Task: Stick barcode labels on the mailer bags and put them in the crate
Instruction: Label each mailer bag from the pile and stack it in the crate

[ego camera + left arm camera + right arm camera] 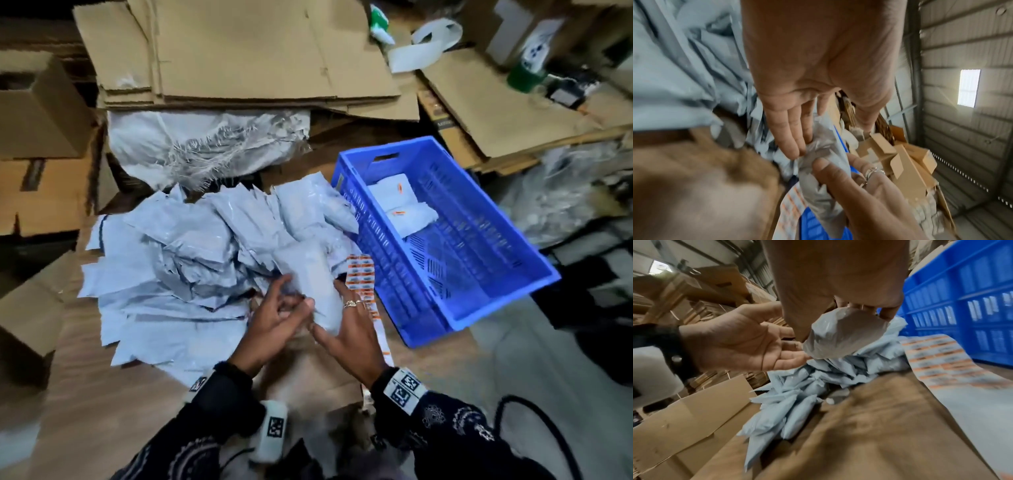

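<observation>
Right hand has its grip wrapped round a mailer bag over the pile; left hand is open, fingertips touching it. Label sheet is half hidden beside the crate, print too blurry to read.

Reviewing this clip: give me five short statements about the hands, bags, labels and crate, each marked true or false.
1. The right hand grips a grey mailer bag. True.
2. The blue crate holds no bags. False: at least two labelled bags lie inside.
3. The label sheet lies between the bag pile and the crate. True.
4. The left hand is clenched in a fist. False: its fingers are extended against the bag.
5. The crate is red. False: blue.
</observation>
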`<state>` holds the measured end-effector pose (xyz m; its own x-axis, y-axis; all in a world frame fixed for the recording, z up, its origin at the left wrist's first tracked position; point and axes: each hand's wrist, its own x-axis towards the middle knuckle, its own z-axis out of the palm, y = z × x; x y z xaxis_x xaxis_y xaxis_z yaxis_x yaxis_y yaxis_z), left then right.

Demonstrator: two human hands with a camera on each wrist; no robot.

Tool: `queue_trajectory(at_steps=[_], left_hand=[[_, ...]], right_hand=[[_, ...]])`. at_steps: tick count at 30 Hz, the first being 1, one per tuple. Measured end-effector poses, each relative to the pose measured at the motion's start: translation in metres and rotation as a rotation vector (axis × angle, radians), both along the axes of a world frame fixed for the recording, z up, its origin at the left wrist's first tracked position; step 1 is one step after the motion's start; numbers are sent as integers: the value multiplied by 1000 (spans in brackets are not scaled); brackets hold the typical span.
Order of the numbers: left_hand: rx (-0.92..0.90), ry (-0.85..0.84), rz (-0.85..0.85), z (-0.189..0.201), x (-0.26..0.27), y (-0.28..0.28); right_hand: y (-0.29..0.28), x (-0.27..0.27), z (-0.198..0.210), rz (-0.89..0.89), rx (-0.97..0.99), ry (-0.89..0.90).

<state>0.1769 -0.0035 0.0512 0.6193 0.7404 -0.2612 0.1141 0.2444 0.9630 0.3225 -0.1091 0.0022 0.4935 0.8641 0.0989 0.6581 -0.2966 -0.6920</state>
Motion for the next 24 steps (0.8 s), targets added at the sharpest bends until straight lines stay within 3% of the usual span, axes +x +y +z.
queue_trajectory(at_steps=[5,9,13,16,21,24], left_hand=[[27,114,74,-37,14,-31],[114,280,91,-78,7,-43],[110,384,72,-110,-9,-50],[85,415,37,-128,-19,-49],[82,419,71,-124,-17,-53],[77,415,83,-126,-16,-56]], right_hand=[[-39,-12,-21,-29,4,-105],[-54,-10,-48,171,-145,105],[-69,5,-67,303,-280,105],[-81,33,-79,229,-287,46],[-104,84,-101,-21,-401,-54],[-111,96,-103,18,-452,-102]])
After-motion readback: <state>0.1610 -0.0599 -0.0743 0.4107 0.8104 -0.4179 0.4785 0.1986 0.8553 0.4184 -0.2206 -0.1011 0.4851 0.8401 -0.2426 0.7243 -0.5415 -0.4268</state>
